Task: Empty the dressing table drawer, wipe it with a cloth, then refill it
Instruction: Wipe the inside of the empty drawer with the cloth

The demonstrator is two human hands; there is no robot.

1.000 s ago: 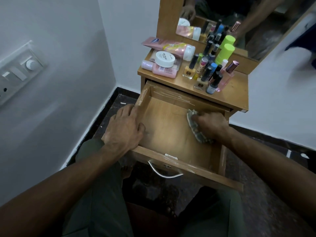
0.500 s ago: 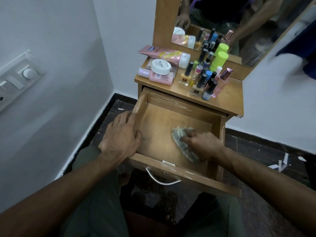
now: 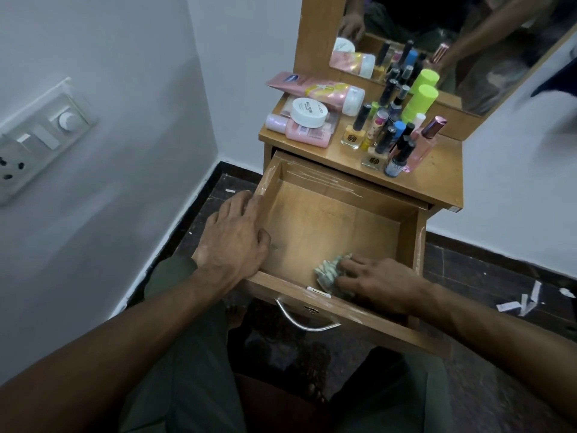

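Note:
The wooden drawer (image 3: 327,214) is pulled out of the dressing table (image 3: 437,179) and holds only a crumpled pale cloth (image 3: 327,271) near its front wall. My right hand (image 3: 377,281) presses that cloth flat against the drawer floor with straight fingers. My left hand (image 3: 234,239) rests on the drawer's left side wall, thumb inside the edge. On the tabletop stand pink tubes (image 3: 321,89), a white jar (image 3: 309,112), several nail polish bottles (image 3: 387,132) and a green-capped bottle (image 3: 420,100).
A metal handle (image 3: 304,321) hangs on the drawer front above my knees. A mirror (image 3: 437,32) rises behind the table. A white wall with a switch panel (image 3: 34,139) stands close on the left. Paper scraps (image 3: 524,303) lie on the dark floor at the right.
My right hand has dragged the cloth from the drawer's back right corner toward the front wall. My left hand has stayed on the left side wall.

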